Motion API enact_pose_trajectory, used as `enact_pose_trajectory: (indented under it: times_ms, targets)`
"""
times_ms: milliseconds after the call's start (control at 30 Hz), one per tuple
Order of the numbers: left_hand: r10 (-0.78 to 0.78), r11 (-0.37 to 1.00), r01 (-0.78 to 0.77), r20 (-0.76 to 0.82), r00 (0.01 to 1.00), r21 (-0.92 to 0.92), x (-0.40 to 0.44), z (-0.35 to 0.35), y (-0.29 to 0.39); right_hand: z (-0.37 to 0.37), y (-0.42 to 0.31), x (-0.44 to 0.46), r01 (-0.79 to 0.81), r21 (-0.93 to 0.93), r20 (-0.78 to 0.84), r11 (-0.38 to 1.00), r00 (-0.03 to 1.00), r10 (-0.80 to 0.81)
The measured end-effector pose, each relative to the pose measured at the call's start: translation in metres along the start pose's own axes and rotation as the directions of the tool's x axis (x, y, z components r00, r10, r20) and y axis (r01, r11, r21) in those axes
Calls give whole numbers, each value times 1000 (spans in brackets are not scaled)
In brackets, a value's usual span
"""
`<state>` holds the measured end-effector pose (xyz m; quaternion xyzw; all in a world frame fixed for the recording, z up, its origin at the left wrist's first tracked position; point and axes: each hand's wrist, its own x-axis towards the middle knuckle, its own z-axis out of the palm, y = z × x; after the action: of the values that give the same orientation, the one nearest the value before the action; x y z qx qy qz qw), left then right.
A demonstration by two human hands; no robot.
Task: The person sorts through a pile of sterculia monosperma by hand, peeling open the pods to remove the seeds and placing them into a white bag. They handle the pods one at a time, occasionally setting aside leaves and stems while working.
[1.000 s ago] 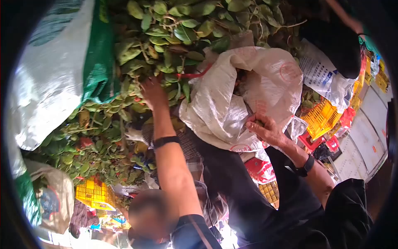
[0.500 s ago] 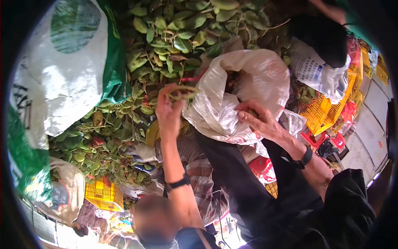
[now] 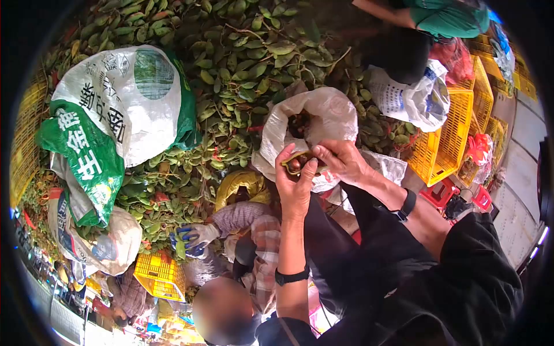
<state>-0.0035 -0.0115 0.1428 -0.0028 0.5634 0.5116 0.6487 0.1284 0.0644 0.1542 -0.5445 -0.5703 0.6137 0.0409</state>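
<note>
My left hand [image 3: 294,187] grips a split green-brown seed pod [image 3: 292,160], with shiny brown seeds [image 3: 296,164] showing inside. At the pod's right end, my right hand [image 3: 343,163] is closed with thumb and fingers together, seemingly pinching its edge; the fingertips are partly hidden. Both hands are over the near rim of an open white woven sack [image 3: 340,112]. Dark brown seeds [image 3: 298,124] lie within the sack.
Leafy green pods or foliage [image 3: 242,69] cover the ground beyond. A green-and-white sack [image 3: 144,109] lies left, yellow crates [image 3: 441,153] stand right. A person in gloves [image 3: 199,236] sits lower left; another in a green sleeve [image 3: 441,20] is upper right.
My hands have come together above the sack's near edge. The pod in my left hand now faces me with its seeds visible. The view has shifted, showing more of the left side.
</note>
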Motion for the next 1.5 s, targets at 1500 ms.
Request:
enact_pose_trajectory:
  times_ms: [1500]
  targets:
    - [573, 702, -496, 9, 820, 510, -141, 71, 3, -89, -136, -146, 190, -486, 440, 853, 897, 51]
